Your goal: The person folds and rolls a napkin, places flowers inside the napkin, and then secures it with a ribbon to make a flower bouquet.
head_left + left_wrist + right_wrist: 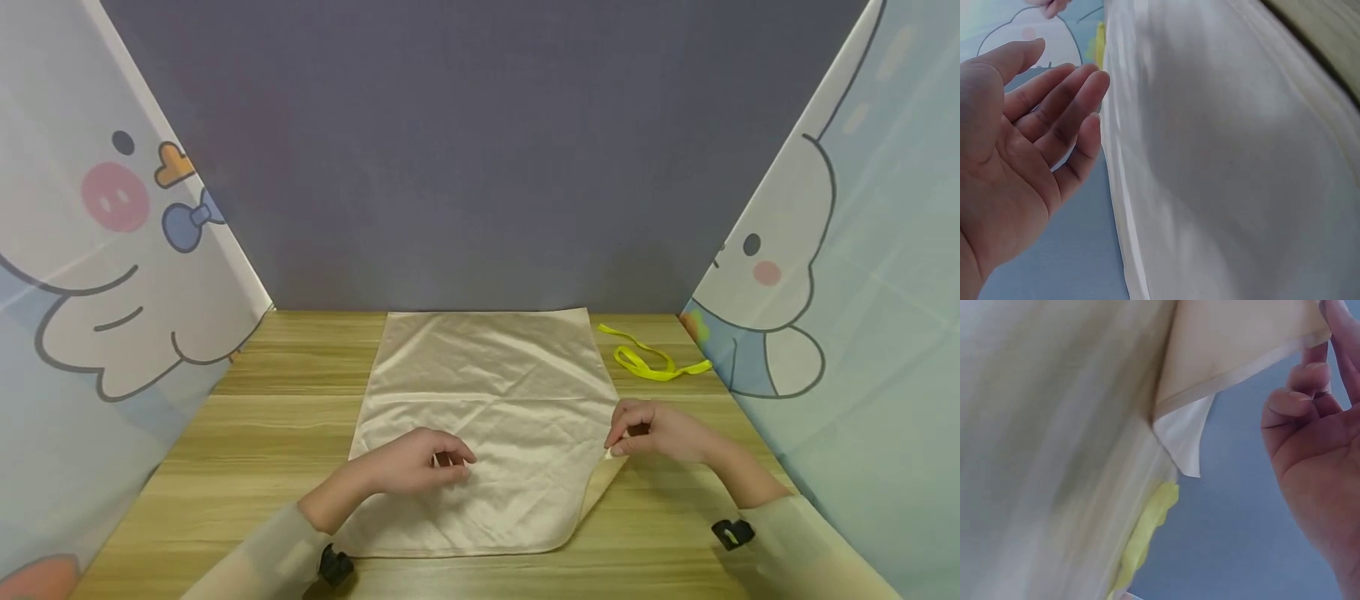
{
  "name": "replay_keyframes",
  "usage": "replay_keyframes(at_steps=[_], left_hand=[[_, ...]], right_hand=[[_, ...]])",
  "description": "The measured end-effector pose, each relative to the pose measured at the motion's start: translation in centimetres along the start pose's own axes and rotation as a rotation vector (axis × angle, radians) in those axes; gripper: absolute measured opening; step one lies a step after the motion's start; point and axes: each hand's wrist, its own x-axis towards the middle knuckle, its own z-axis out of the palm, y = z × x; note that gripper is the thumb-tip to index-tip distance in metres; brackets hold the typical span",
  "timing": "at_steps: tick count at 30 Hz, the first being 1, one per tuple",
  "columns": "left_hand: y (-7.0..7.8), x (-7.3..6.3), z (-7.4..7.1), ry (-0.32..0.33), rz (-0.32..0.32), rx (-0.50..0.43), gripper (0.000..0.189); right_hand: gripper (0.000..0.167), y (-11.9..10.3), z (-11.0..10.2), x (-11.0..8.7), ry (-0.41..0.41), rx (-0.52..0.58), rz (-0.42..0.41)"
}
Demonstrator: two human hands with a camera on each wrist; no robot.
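A cream satin-like cloth (480, 375), creased in places, lies spread on the table. My right hand (660, 429) pinches its right edge between thumb and fingers and lifts it, so the underside of the near right part shows. In the right wrist view, the raised cloth (1235, 344) hangs as a flap with a hemmed edge from the fingertips of the right hand (1319, 434). My left hand (416, 462) hovers over the cloth's near left part, fingers loosely bent and holding nothing. The left wrist view shows the left hand (1035, 131) with its palm visible, above the cloth (1222, 137).
A bright yellow ribbon (652, 367) lies loosely curled on the wooden table (292, 392), right of the cloth's far part. A grey panel (480, 158) stands behind the table. Cartoon-printed sheets (150, 292) rise on both sides.
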Motion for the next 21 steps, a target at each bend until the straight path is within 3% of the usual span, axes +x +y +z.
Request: replay_keyframes(at_steps=[10, 14, 21], left_hand=[[0.8, 1.2, 0.7, -0.005, 0.04, -0.011, 0.026], [1.2, 1.7, 1.2, -0.014, 0.034, -0.053, 0.031], [1.8, 2.2, 2.3, -0.038, 0.005, -0.16, 0.037]], right_hand=[[0.017, -0.9, -2.0, 2.7, 0.064, -0.032, -0.007], [0.018, -1.4, -2.8, 3.7, 0.093, -0.049, -0.038], [0.018, -1.9, -3.6, 5.4, 0.135, -0.06, -0.009]])
